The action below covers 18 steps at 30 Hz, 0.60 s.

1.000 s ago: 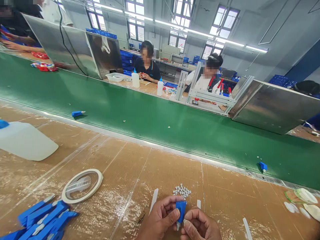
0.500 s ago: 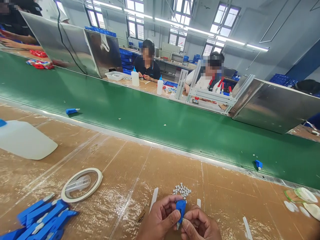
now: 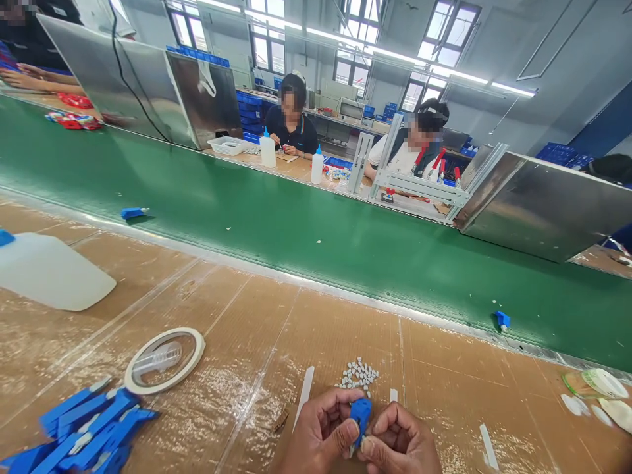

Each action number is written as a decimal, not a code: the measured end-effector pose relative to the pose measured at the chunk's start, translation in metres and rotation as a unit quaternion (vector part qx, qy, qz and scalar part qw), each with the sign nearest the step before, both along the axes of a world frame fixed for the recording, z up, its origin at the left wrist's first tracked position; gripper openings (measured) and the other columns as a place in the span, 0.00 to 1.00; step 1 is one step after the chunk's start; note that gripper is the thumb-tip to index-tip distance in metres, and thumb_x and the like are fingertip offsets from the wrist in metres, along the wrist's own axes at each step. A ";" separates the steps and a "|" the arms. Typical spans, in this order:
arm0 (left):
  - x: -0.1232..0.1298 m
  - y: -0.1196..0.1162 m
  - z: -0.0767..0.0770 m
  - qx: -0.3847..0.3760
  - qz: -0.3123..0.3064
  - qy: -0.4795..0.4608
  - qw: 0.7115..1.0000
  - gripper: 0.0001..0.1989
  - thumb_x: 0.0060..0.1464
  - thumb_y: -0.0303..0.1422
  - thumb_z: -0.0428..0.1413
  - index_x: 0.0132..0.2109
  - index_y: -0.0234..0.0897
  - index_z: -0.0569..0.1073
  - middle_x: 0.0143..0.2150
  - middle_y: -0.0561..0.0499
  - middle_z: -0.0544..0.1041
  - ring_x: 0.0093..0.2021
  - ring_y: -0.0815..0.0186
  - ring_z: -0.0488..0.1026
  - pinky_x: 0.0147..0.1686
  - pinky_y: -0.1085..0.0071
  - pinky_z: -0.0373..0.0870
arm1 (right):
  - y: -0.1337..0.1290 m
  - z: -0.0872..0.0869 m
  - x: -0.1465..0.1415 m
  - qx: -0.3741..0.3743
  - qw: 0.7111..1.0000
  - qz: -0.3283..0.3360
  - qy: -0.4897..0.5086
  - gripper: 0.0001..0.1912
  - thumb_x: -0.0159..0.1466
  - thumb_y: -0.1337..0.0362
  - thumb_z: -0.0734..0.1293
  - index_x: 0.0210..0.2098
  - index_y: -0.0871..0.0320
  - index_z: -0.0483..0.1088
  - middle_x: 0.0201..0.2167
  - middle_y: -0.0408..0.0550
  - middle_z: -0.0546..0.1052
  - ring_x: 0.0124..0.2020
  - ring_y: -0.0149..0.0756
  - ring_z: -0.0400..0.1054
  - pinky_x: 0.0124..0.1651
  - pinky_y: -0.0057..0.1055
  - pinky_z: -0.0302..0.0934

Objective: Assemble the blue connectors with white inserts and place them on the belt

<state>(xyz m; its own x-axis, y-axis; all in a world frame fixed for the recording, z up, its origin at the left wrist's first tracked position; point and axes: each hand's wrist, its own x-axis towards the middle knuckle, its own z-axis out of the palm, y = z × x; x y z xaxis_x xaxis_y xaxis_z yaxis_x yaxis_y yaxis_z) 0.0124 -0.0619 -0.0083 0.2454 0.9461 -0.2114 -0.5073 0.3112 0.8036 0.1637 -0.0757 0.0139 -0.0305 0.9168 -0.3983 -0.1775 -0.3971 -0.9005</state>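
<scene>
Between the thumb and fingers of my left hand [image 3: 328, 428] is a small blue plastic part [image 3: 361, 411], tilted, with a pale tip at its lower end. My right hand [image 3: 402, 438] is closed in a pinch against the lower right side of this part; whatever its fingertips hold is hidden. Just beyond my hands lies a loose heap of small grey-white pieces [image 3: 359, 375]. Several more blue parts [image 3: 91, 431] with pale tips are piled on the brown tabletop at the lower left.
A tape roll [image 3: 129, 378] surrounds a clear plastic piece [image 3: 158, 359]. To its left lies a translucent bottle [image 3: 54, 271]. White strips [image 3: 488, 447] and a jar [image 3: 595, 383] are on the right. Across the green belt [image 3: 276, 224], carrying two blue parts, people sit working.
The blue parts and scraps on the green belt have shifted a little left. The blue part in my left hand has turned slightly, and my right hand stays pinched against it.
</scene>
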 end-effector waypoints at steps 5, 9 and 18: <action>-0.002 -0.002 0.003 -0.005 -0.015 -0.004 1.000 0.26 0.42 0.48 0.67 0.44 0.34 0.82 0.24 0.49 0.72 0.21 0.70 0.64 0.23 0.73 0.64 | 0.002 -0.009 0.004 0.056 0.998 0.028 0.015 0.22 0.45 0.54 0.82 0.20 0.57 0.66 0.16 0.42 0.78 0.18 0.31 0.69 0.21 0.25 0.60; -0.004 -0.004 0.000 0.004 -0.023 0.011 1.000 0.25 0.43 0.49 0.67 0.44 0.34 0.82 0.26 0.48 0.74 0.24 0.68 0.66 0.25 0.72 0.66 | 0.005 -0.018 0.010 0.099 0.993 0.064 0.032 0.20 0.47 0.56 0.81 0.19 0.57 0.68 0.17 0.38 0.74 0.18 0.28 0.67 0.23 0.25 0.60; -0.005 0.000 0.007 0.036 0.002 0.059 0.998 0.26 0.44 0.49 0.66 0.45 0.34 0.81 0.29 0.49 0.76 0.29 0.66 0.69 0.32 0.71 0.69 | 0.008 -0.010 0.000 0.078 0.997 -0.011 0.004 0.24 0.41 0.55 0.83 0.17 0.57 0.65 0.15 0.36 0.71 0.14 0.25 0.62 0.16 0.21 0.55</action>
<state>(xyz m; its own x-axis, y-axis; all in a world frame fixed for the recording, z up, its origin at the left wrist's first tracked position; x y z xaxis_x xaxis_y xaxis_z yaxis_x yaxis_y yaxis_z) 0.0070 -0.0618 -0.0015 0.2196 0.9607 -0.1701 -0.4086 0.2489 0.8781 0.1639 -0.0676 0.0038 -0.0123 0.9679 -0.2510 -0.1911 -0.2486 -0.9496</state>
